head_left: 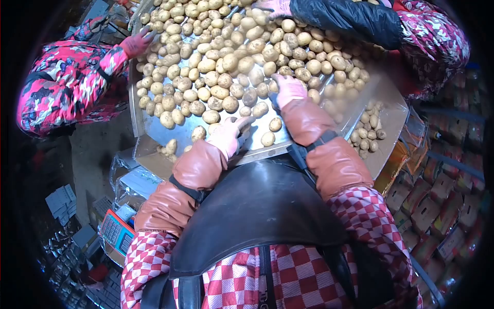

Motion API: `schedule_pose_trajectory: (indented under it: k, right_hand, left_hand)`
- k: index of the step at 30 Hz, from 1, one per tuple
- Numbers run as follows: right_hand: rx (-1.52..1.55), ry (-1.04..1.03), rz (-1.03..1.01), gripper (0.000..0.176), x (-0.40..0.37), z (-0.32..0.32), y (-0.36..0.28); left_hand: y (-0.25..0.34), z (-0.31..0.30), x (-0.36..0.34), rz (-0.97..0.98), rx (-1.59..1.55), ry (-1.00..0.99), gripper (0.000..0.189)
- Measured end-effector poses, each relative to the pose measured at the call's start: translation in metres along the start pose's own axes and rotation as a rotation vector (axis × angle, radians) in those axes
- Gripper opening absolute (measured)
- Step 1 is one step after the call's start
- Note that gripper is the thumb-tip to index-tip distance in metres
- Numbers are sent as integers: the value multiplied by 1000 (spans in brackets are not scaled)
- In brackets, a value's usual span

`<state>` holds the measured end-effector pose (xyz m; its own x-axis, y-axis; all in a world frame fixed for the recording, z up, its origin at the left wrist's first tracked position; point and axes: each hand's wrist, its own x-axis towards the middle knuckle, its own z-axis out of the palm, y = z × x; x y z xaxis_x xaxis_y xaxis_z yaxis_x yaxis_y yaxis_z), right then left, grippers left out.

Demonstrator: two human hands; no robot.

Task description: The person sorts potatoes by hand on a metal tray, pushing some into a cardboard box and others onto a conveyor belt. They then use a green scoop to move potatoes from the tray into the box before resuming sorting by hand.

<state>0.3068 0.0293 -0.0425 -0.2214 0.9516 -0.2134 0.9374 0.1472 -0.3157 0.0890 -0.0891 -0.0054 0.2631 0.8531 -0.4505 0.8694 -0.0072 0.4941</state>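
Note:
Many potatoes (230,104) lie spread over a metal sorting table (154,126) in front of me. My left hand (229,136), in a pale pink glove with grey fingertips, rests low over the near edge, its fingers stretched out and nothing seen in them. Farther forward and to the right, my right hand (289,90) reaches among the potatoes in a matching glove. Its fingers look spread, though some are partly hidden. Two loose potatoes (268,139) lie on the bare metal between my hands. Brown sleeve covers reach up both my forearms.
At the left, a person's gloved hand (137,43) touches the table's side; another person's glove (275,7) reaches in from the far right. A cardboard box (387,121) at the right holds potatoes, and a few sit in a left box. A scale (116,233) stands lower left.

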Motion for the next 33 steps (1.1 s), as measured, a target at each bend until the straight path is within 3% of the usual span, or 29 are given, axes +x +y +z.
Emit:
schedule_pose_trajectory:
  k: [1, 2, 3, 4, 5, 7, 8, 9, 10, 11, 13, 15, 17, 18, 19, 22, 23, 24, 25, 27, 29, 33]
  right_hand:
    - [110, 84, -28, 58, -3, 3, 9]
    - [619, -18, 126, 55, -11, 3, 9]
    - [1121, -126, 283, 53, -23, 3, 10]
    - [1531, -407, 261, 51, -34, -6, 24]
    - [1757, -318, 155, 38, -55, 12, 26]
    - [2295, -488, 496, 36, -82, -35, -8]
    - [2330, -401, 387, 36, -84, -19, -1]
    - [2362, -312, 279, 37, -86, -3, 7]
    - [2314, -264, 418, 37, -84, -6, 12]
    - [1799, -71, 166, 34, -100, -12, 20]
    - [2510, -115, 680, 37, -116, -34, 45]
    - [2694, -95, 201, 41, -138, -17, 114]
    - [2419, 701, 655, 42, -161, -54, 132]
    - [2417, 710, 659, 42, -167, -51, 144]
    - [2284, 650, 580, 42, -172, -39, 159]
    - [1877, 457, 349, 45, -179, 10, 201]
    - [1743, 390, 269, 47, -171, 1, 187]
    - [1683, 181, 447, 46, -156, -7, 173]
    - [1604, -27, 620, 45, -129, -40, 115]
    - [798, -210, 417, 46, -86, -58, 37]
    - [197, -131, 33, 35, -53, -31, 17]
    - [-120, -94, -74, 31, -17, 9, -5]
  left_hand:
    - [-3, -1, -4, 43, -88, 63, 46]
    - [6, -19, -11, 5, -241, 49, 48]
    - [-1, -12, -8, 60, -363, 214, 44]
    - [13, -25, -11, 51, -392, 287, 43]
    - [31, -39, -13, 42, -423, 359, 43]
    - [50, -43, -2, 252, -341, 288, 44]
    - [67, -46, -3, 339, -193, 190, 47]
    - [65, -30, 11, 559, -170, 168, 56]
    - [71, -40, 16, 580, -175, 166, 55]
    - [77, -53, 21, 604, -178, 163, 55]
    - [37, -50, 57, 345, -142, 314, 52]
    - [-13, -59, 85, 192, -197, 583, 58]
    - [-46, -58, 103, -207, 213, 728, 70]
    - [-51, -47, 107, -252, 233, 602, 75]
    - [-54, -38, 110, -297, 249, 477, 81]
    - [-28, -6, 67, -122, 188, 435, 76]
    - [-28, 4, 53, -62, 190, 440, 77]
    - [-31, 7, 40, -47, 152, 297, 79]
    - [-33, 9, 26, -32, 115, 151, 82]
    - [-22, 19, 9, -49, 276, 188, 77]
    - [-31, 24, 5, -6, 273, 209, 73]
    - [-35, 23, -13, 19, 246, 190, 65]
